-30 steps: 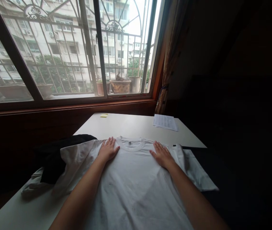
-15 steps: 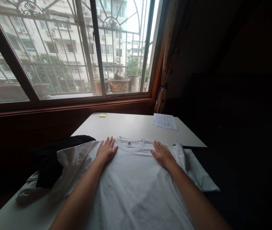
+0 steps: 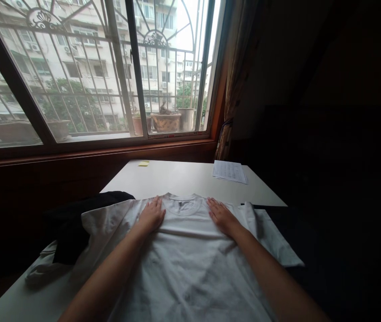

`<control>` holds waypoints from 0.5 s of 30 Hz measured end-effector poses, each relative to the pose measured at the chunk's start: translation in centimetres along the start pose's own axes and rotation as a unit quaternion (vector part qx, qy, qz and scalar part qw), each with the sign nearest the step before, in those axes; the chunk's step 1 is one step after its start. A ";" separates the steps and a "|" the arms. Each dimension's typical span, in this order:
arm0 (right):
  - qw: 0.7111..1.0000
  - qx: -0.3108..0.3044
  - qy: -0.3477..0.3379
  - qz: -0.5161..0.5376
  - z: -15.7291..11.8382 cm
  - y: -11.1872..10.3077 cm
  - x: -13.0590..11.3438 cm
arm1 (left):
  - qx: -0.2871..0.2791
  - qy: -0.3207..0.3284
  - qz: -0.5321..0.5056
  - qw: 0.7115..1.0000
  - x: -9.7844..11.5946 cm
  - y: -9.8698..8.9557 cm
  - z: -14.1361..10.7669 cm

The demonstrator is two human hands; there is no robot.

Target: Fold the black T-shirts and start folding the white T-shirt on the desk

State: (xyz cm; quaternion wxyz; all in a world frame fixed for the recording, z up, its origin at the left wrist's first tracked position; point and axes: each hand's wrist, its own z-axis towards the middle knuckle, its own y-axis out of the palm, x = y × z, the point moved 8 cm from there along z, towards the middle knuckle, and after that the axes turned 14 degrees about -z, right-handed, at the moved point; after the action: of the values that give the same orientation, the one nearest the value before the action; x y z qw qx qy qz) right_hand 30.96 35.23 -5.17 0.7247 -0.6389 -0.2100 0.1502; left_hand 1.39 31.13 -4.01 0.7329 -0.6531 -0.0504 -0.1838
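A white T-shirt [image 3: 190,250] lies spread on the table, its collar toward the window and its sleeves out to both sides. My left hand [image 3: 152,213] rests flat on the shirt just left of the collar, fingers stretched forward. On the other side of the collar, my right hand [image 3: 222,216] lies flat near the right shoulder, its fingers extended. Between the hands a crease runs across the chest, with wrinkles below it. Nothing is gripped by either hand. The lower part of the shirt runs out of view.
Dark cloth [image 3: 72,241] lies beside and under the left sleeve. More dark material [image 3: 277,223] is near the right sleeve. At the far side of the white table [image 3: 166,174] are a yellow sticky note [image 3: 143,163] and printed sheets [image 3: 229,172]. A barred window stands beyond.
My right hand has shifted slightly left, closer to the collar. The cloth between my hands now shows a crosswise fold and more wrinkles. My left hand stays in nearly the same place.
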 end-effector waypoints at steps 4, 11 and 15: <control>0.999 -0.021 0.035 0.004 1.3 0.6 -1.3 | 0.015 -0.045 0.005 0.999 -0.9 0.9 0.5; 0.996 -0.052 0.073 0.009 2.2 1.2 -1.0 | 0.004 -0.063 0.003 0.998 -1.9 0.9 1.4; 0.995 -0.059 0.079 0.006 2.5 1.2 -0.3 | -0.004 -0.075 0.004 0.997 -2.1 0.7 1.9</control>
State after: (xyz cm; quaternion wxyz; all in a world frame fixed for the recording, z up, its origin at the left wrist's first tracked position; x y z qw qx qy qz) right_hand 29.46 37.42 -6.11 0.6988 -0.6919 -0.1570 0.0909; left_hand 0.01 33.45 -5.03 0.7250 -0.6683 -0.1015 -0.1317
